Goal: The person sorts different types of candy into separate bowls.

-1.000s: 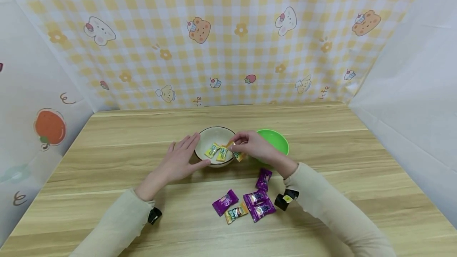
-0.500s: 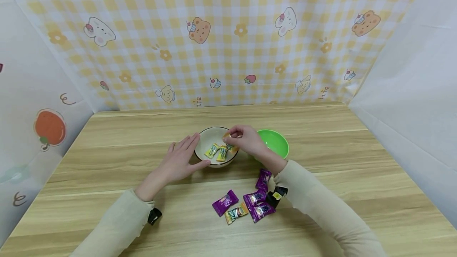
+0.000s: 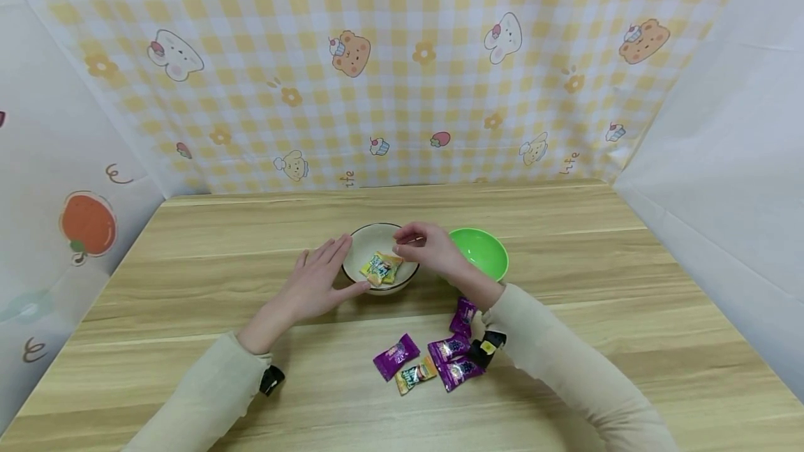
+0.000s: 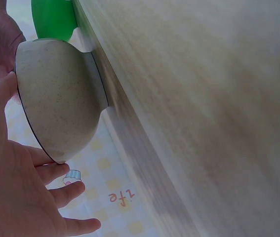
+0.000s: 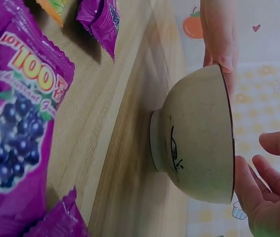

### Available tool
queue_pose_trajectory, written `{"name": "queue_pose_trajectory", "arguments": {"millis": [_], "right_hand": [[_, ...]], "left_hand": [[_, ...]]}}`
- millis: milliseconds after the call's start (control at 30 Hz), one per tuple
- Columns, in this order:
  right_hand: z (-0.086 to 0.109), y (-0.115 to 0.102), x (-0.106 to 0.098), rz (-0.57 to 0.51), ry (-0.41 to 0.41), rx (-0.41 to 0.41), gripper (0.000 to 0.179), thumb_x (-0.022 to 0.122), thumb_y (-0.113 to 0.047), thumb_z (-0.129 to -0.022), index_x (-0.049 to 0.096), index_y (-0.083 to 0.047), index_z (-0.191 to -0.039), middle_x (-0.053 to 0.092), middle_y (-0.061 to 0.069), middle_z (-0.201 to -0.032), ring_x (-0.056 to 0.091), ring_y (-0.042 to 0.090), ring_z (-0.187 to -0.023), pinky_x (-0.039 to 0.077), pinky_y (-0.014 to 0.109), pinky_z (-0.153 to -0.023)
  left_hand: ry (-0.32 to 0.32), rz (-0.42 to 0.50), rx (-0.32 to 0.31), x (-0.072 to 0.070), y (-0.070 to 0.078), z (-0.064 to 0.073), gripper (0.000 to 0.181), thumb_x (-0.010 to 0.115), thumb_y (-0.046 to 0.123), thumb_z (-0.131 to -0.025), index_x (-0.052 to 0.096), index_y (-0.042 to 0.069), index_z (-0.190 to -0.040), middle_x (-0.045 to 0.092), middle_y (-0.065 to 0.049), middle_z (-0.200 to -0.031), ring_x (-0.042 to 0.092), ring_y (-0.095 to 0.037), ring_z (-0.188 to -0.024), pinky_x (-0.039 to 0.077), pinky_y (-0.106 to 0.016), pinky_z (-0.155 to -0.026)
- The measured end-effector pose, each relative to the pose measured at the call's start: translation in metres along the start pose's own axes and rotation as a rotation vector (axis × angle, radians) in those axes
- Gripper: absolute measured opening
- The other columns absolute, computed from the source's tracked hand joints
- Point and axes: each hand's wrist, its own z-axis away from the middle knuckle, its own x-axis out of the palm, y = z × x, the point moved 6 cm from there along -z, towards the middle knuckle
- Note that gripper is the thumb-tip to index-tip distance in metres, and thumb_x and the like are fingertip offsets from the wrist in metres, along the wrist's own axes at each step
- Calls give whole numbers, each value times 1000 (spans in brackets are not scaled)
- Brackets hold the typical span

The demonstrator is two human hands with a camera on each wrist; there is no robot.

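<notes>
Head: the yellow-orange, plastic-wrapped candy (image 3: 416,375) lay on the wood-grain table (image 3: 628,284), bodyward of the right hand (image 3: 432,250), its long axis slanting away rightward. Left wrist: the left hand (image 4: 19,190), fingers spread, touched the round, beige, ceramic-looking bowl (image 4: 56,96). Right wrist: the right hand's thumb and fingers stood apart, empty.

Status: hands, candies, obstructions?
Left hand touching cream bowl; right hand empty over its right side. Yellow candies inside. Blackcurrant candies on table, not blocking.
</notes>
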Motion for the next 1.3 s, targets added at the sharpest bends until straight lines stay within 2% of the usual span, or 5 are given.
{"name": "queue_pose_trajectory", "arguments": {"millis": [200, 500, 733, 1000, 1300], "right_hand": [[8, -3, -3, 2, -63, -87, 25, 60, -9, -84, 57, 6, -104, 59, 9, -92, 58, 30, -83, 51, 35, -67], [36, -11, 5, 152, -239, -305, 20, 63, -6, -81, 60, 1, -99, 61, 3, -88, 57, 11, -80, 48, 31, -71], [64, -17, 16, 92, -437, -238, 22, 61, 0, -81, 57, 6, -102, 60, 16, -94, 57, 20, -83, 48, 34, -74], [74, 16, 24, 60, -601, -156, 28, 63, -5, -81, 55, 3, -106, 61, 9, -93, 57, 13, -84, 47, 27, -76], [86, 24, 33, 56, -683, -150, 23, 65, -5, -78, 57, 1, -99, 60, 6, -89, 59, 13, -80, 48, 28, -72]], "left_hand": [[4, -5, -2, 0, 0, 0, 95, 34, 72, -76, 16, 5, -141, 17, -10, -144, 16, -30, -129, 8, -58, -97], [12, -8, 3, -2, 1, -1, 94, 35, 72, -76, 17, 4, -140, 19, -12, -143, 16, -31, -129, 9, -58, -97], [6, -10, -4, -1, 0, -1, 95, 35, 72, -76, 16, 4, -141, 18, -12, -143, 16, -31, -129, 8, -57, -98], [5, -11, -8, -1, 1, -1, 92, 39, 68, -78, 16, 5, -141, 17, -11, -144, 16, -31, -129, 8, -57, -98], [4, -5, -10, -2, 2, -1, 93, 42, 67, -78, 16, 4, -141, 18, -12, -144, 16, -30, -129, 8, -57, -98]]}}
